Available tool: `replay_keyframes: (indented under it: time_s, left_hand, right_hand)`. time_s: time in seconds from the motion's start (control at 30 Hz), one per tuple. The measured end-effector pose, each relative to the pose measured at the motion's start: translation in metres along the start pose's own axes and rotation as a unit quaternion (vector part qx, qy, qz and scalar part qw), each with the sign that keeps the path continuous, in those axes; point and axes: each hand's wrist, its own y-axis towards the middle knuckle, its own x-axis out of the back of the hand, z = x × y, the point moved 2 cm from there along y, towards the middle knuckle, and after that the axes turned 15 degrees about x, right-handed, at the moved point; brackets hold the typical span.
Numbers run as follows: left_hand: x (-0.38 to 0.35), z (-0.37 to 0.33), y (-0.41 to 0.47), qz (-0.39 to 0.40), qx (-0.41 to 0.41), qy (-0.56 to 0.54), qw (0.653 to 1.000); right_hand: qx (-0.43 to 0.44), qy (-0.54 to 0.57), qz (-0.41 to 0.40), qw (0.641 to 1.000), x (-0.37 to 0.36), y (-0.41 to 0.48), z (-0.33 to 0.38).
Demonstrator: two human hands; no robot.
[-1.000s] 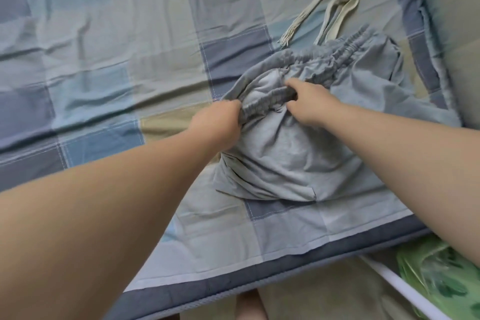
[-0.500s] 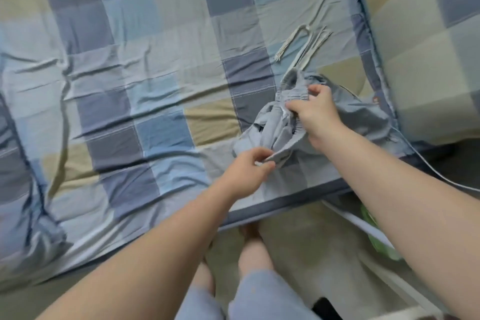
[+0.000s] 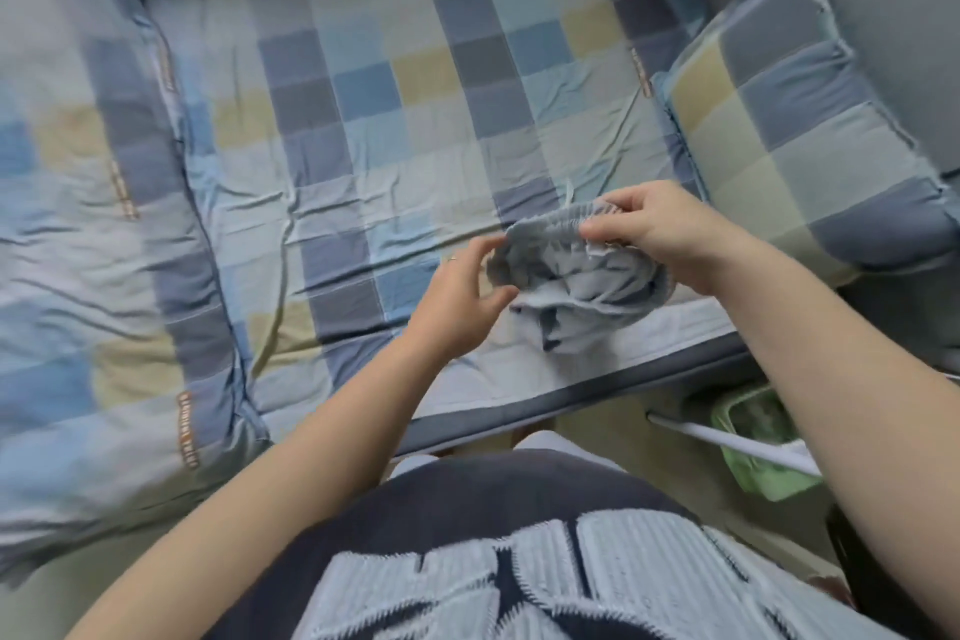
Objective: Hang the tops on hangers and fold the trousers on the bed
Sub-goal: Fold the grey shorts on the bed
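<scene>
Light grey trousers (image 3: 576,286) with an elastic waistband hang bunched above the near right part of the bed (image 3: 363,161), which has a blue, grey and yellow checked sheet. My right hand (image 3: 654,237) pinches the waistband at its right side and holds the garment up. My left hand (image 3: 462,299) is at the waistband's left end, its fingers curved around the fabric edge; whether they grip it is unclear. The trouser legs are crumpled under the waistband and mostly hidden. No hangers or tops are in view.
A folded checked duvet (image 3: 88,244) lies along the left of the bed. A checked pillow (image 3: 795,120) lies at the right. A green bin (image 3: 753,442) and a white rail (image 3: 727,444) stand on the floor beside the bed's near right corner.
The trousers have gone from lying on the bed to being lifted up by the waistband. The view has pulled back from the bed as I straightened up.
</scene>
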Motion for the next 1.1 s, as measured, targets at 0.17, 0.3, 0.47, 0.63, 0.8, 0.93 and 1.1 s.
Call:
replay_keyframes:
  time_s: [0.17, 0.3, 0.47, 0.63, 0.8, 0.93, 1.1]
  left_hand:
    - [0.040, -0.028, -0.026, -0.090, -0.106, 0.067, 0.988]
    - [0.078, -0.023, -0.041, -0.145, -0.115, -0.008, 0.983]
    - [0.152, -0.001, -0.051, -0.274, -0.078, 0.034, 0.958]
    - [0.213, 0.026, -0.063, -0.334, -0.011, 0.063, 0.940]
    - [0.251, 0.069, -0.070, -0.356, 0.076, 0.055, 0.930]
    - [0.259, 0.100, -0.076, -0.340, 0.146, 0.024, 0.929]
    - [0.266, 0.135, -0.075, -0.313, 0.207, -0.074, 0.924]
  right_hand:
    - [0.086, 0.001, 0.102, 0.991, -0.036, -0.030, 0.081]
    - [0.155, -0.021, 0.115, 0.981, -0.054, -0.042, 0.127]
    - [0.245, -0.214, 0.010, 0.945, -0.057, -0.037, 0.155]
    - [0.283, -0.339, -0.087, 0.893, -0.058, -0.014, 0.153]
    - [0.258, -0.438, -0.140, 0.850, -0.062, 0.014, 0.134]
    - [0.197, -0.487, -0.172, 0.834, -0.069, 0.023, 0.106]
    - [0.010, -0.130, -0.235, 0.963, -0.081, 0.034, 0.081]
